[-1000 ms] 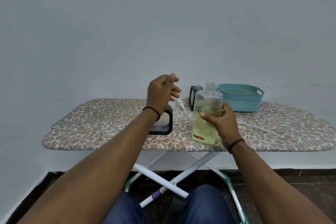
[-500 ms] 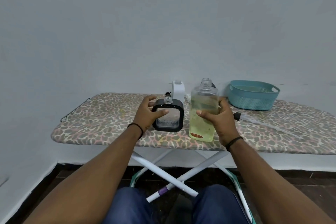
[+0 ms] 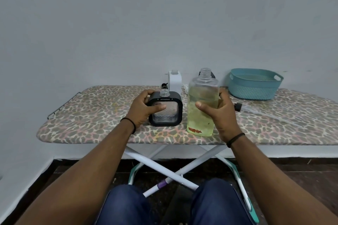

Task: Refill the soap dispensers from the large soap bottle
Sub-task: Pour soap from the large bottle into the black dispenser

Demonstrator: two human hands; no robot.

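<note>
Pale grey wall fills the upper half of the frame, and below it an ironing board [image 3: 95,115] with a pebble-patterned cover serves as the table, standing on crossed white legs [image 3: 170,168] over a dark floor. Seen from the person's own head, both bare forearms reach up from the bottom of the frame. At centre, the left hand [image 3: 144,109] grips a black square soap dispenser [image 3: 167,110] that stands upright on the board, its neck uncapped — the thumb lies across its clear front, the fingers curl round its left side. Just to the right, the right hand [image 3: 217,111] holds the large soap bottle [image 3: 202,104], fingers wrapped round its right side; it is upright, open at the top, and mostly full of pale yellow liquid. Behind these stands a white dispenser [image 3: 175,81], with a dark one mostly hidden behind the bottle. A teal basket [image 3: 254,86] sits at the right rear, and a pump tube [image 3: 263,113] lies on the board in front of it. Blue-trousered knees [image 3: 215,204] show at the bottom.
</note>
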